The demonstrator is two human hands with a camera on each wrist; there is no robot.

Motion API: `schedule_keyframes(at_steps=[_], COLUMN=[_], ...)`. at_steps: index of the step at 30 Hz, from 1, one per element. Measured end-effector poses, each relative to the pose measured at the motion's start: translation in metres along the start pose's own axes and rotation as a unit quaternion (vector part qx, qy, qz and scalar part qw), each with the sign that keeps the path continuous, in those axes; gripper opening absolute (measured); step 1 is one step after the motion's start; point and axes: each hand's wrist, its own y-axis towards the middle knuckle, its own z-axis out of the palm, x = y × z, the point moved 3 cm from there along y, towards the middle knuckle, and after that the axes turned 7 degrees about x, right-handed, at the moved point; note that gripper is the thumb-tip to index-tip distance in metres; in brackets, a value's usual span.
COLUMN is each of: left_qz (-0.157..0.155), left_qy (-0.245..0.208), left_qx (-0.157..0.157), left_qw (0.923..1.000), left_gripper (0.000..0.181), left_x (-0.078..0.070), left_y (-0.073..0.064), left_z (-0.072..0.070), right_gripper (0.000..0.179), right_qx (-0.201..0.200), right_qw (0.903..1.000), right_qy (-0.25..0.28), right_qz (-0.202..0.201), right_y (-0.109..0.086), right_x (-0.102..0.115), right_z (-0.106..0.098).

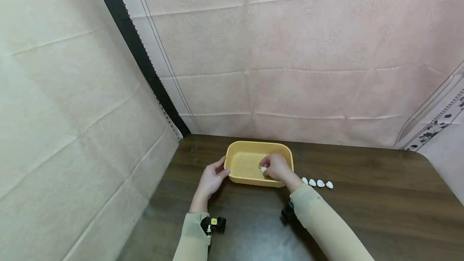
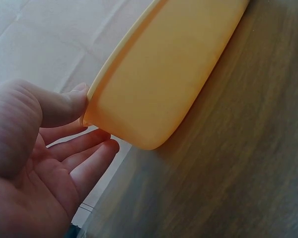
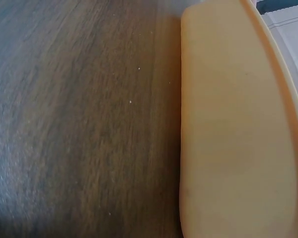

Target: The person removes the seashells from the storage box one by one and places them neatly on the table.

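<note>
A yellow plastic basin (image 1: 258,181) stands on the table. My left hand (image 1: 213,178) pinches its left end at the rim, and in the left wrist view the thumb lies over the rim of the basin (image 2: 174,64) with the fingers below it. My right hand (image 1: 277,167) reaches inside the basin, fingers curled and pointing down. At its fingertips is a small white shell-like piece (image 1: 263,169), partly hidden by the fingers. The right wrist view shows the outer wall of the basin (image 3: 238,124), with the right hand out of sight.
Several small white shell-like pieces (image 1: 320,183) lie in a row on the dark wooden table (image 1: 362,212), right of the basin and partly behind the right forearm. Pale cloth hangs behind (image 1: 308,51) and at the left (image 1: 72,132) of the table.
</note>
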Motion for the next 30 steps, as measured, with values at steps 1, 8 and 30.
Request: schedule_keyframes(at_steps=[1,8,30], left_qz=[0.0,0.002,0.006], left_qy=[0.0,0.001,-0.009], left_qx=[0.0,0.001,0.004], left_qw=[1.0,1.0,0.9999], left_gripper=[0.057,0.057,0.057], left_x=[-0.0002,-0.0018,-0.0025], left_y=[0.0,-0.0007,-0.0033], left_z=[0.0001,0.0004,0.001], right_gripper=[0.026,0.023,0.025], right_qx=[0.003,0.011,-0.01], right_qw=[1.0,0.9998,0.999], right_qy=[0.005,0.017,0.041], right_qz=[0.005,0.009,-0.013], right_y=[-0.0003,-0.0009,-0.0042], right_x=[0.0001,0.0019,0.0018], right_z=[-0.0003,-0.0016,-0.0007])
